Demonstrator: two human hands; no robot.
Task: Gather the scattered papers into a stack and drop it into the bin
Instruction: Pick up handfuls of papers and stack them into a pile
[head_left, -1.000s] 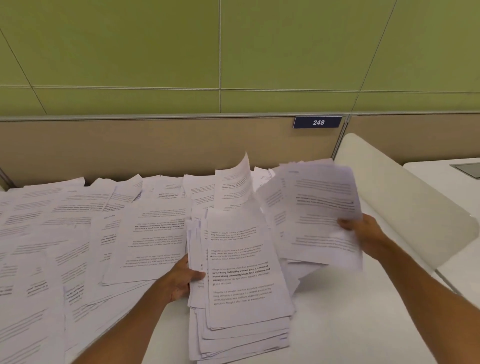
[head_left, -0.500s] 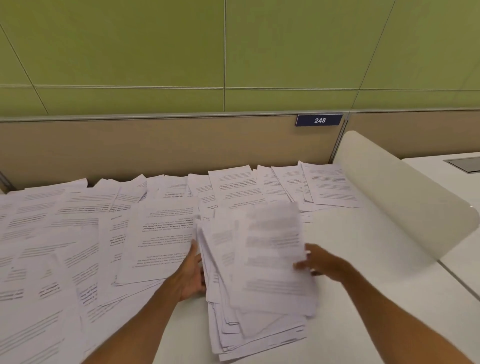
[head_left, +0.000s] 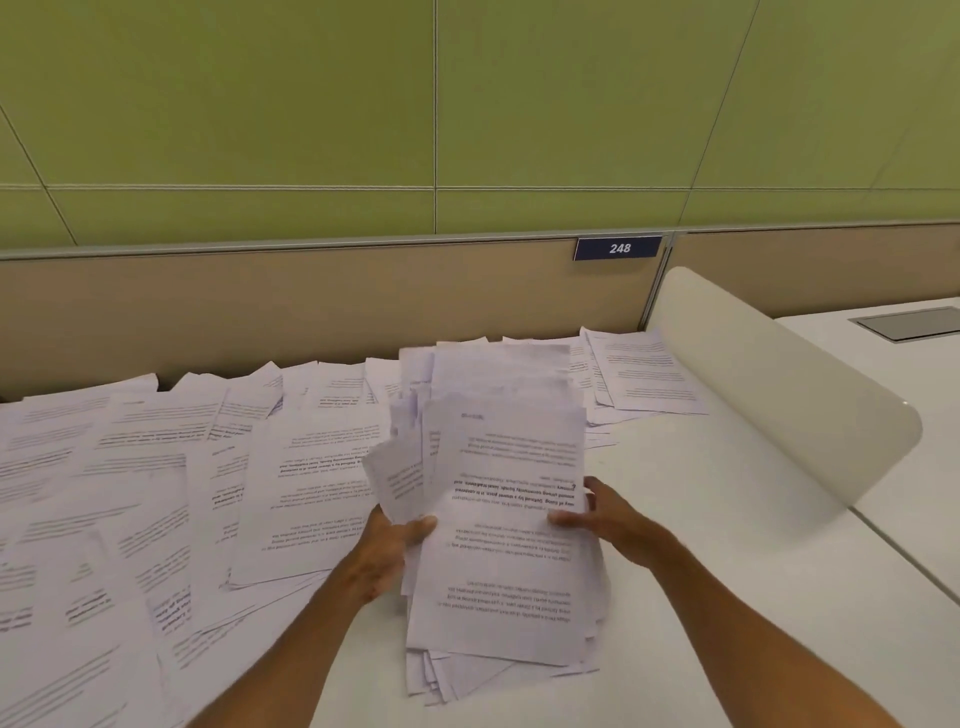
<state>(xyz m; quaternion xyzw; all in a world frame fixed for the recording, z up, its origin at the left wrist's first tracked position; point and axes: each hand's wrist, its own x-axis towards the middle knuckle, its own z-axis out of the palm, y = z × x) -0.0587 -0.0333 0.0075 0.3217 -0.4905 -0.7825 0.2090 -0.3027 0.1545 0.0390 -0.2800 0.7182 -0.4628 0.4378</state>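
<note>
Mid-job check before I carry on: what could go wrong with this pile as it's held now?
1. The stack is ragged, its lower edges fanned out; sheets may slip free while the left hand and right hand grip only its sides.
2. Loose papers cover the desk to the left; the stack could brush and scatter them.
3. No bin is in view.

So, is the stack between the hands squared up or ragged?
Ragged. The stack has sheets fanning out at its near edge and upper left; the left hand and right hand grip its sides.
</note>
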